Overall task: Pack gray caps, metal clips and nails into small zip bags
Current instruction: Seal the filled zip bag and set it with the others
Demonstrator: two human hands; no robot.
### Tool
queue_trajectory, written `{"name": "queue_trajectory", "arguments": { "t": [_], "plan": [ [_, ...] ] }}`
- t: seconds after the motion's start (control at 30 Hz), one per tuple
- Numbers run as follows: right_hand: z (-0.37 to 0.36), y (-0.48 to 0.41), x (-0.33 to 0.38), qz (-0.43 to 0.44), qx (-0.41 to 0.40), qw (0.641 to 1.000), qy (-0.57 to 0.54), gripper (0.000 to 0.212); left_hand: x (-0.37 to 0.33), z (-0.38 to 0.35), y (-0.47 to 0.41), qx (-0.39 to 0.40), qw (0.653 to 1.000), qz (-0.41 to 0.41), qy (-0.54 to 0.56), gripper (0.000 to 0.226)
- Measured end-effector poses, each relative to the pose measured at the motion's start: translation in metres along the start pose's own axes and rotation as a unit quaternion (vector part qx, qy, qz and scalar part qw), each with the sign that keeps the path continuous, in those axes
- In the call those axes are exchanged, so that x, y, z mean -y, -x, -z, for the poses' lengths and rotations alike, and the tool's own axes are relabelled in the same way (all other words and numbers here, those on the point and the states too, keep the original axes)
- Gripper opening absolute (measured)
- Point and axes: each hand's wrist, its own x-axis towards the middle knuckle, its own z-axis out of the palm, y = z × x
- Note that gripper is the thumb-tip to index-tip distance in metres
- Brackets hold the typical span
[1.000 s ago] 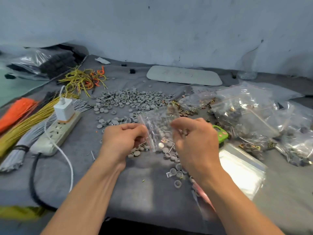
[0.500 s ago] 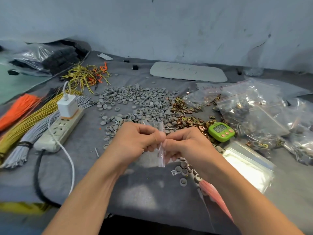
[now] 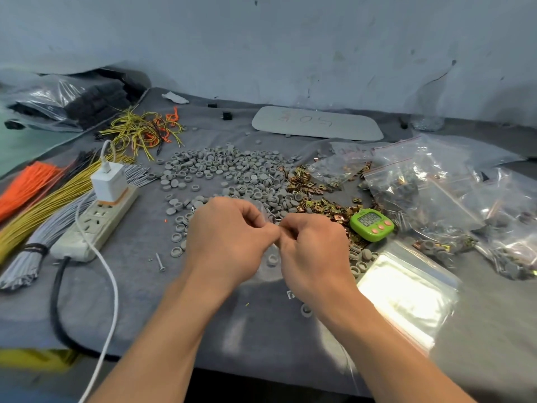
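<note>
Left hand (image 3: 229,237) and right hand (image 3: 313,254), fingers curled, pinch the top of a small zip bag (image 3: 268,271) hanging between them over the bench (image 3: 203,330). Gray caps (image 3: 232,170) piled just behind, metal clips (image 3: 308,181) to their right, a nail (image 3: 159,261) left of the hands.

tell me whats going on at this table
A person is packing small hardware. The left hand and right hand meet and pinch the top of a small clear zip bag that hangs between them, probably to press it closed. Loose gray caps and metal clips lie spread behind the hands, and filled bags are piled at the right.
</note>
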Motion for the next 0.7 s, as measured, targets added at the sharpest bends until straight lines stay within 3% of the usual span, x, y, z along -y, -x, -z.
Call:
{"name": "queue_trajectory", "arguments": {
  "t": [0.13, 0.33, 0.43, 0.53, 0.7],
  "plan": [
    [-0.005, 0.001, -0.001, 0.002, 0.005, 1.000, 0.008, 0.026, -0.004, 0.004, 0.000, -0.015, 0.997, 0.004, -0.072, 0.022],
    [-0.016, 0.007, 0.001, 0.042, 0.008, 0.999, 0.010, 0.030, 0.004, 0.015, -0.002, -0.019, 0.985, -0.044, -0.166, 0.018],
    [-0.014, 0.003, -0.004, 0.038, 0.000, 0.998, -0.041, 0.037, 0.011, 0.013, -0.002, 0.044, 0.998, -0.005, -0.039, 0.024],
    [-0.010, 0.004, -0.002, 0.031, 0.036, 0.996, -0.079, 0.033, 0.020, 0.011, -0.002, 0.128, 0.990, 0.034, 0.051, 0.028],
    [-0.006, 0.002, 0.002, 0.006, 0.092, 0.990, -0.105, 0.033, 0.026, 0.014, -0.002, 0.104, 0.994, -0.001, 0.041, 0.026]
  ]
}}
